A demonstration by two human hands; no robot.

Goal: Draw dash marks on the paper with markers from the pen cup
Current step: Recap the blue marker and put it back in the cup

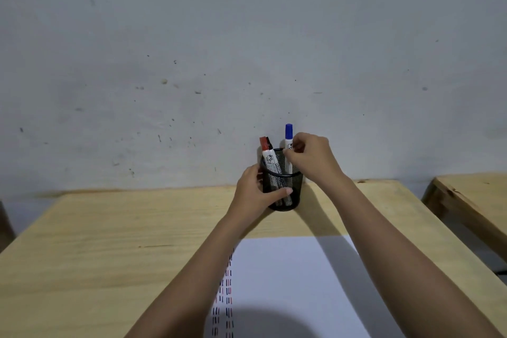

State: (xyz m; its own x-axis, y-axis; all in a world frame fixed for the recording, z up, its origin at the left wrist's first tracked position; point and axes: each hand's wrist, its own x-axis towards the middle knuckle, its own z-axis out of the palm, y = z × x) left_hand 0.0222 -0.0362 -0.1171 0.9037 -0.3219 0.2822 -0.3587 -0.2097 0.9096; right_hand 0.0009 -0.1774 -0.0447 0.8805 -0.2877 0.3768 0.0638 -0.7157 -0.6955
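Observation:
A black mesh pen cup [285,185] stands at the far edge of the wooden table, against the wall. My left hand [256,192] wraps around its left side, thumb across the front. My right hand [310,158] pinches the white barrel of a blue-capped marker [288,136] that stands upright in the cup, raised above the rim. A red-capped marker [266,153] and a black-capped one [270,143] lean in the cup's left side. White paper [296,282] lies near me, with columns of red and black dashes [226,296] along its left edge, partly hidden by my left forearm.
The light wooden table [109,255] reaches back to a scuffed grey wall [247,49]. A second wooden table [472,195] stands to the right across a narrow gap. My head's shadow falls on the paper's near edge.

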